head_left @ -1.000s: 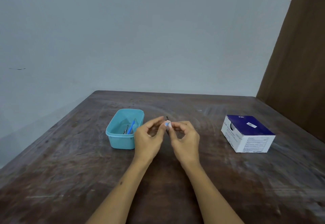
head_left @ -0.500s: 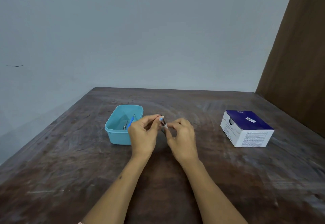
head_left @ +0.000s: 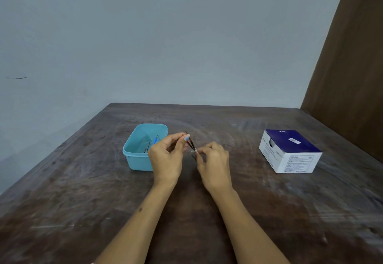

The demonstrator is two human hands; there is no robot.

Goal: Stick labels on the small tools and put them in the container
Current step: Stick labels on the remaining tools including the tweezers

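Tool (head_left: 190, 144) pinched btwn both hands' fingers: left hand (head_left: 165, 156) top, right hand (head_left: 214, 163) labelled end.

"BD" logo on the blue-and-white box (head_left: 290, 151), its finer print too small to read

A dark wooden table (head_left: 207, 232) stands against a pale wall (head_left: 165, 35). On its left part sits a light blue plastic container (head_left: 137, 156), with a few small tools (head_left: 152, 142) lying in it. Well apart on the right sits a white and dark blue cardboard box (head_left: 290, 151). Between them, above the table, the left hand (head_left: 165, 158) and the right hand (head_left: 215, 164) hold a thin dark tool (head_left: 191, 144), the left hand just beside the container.
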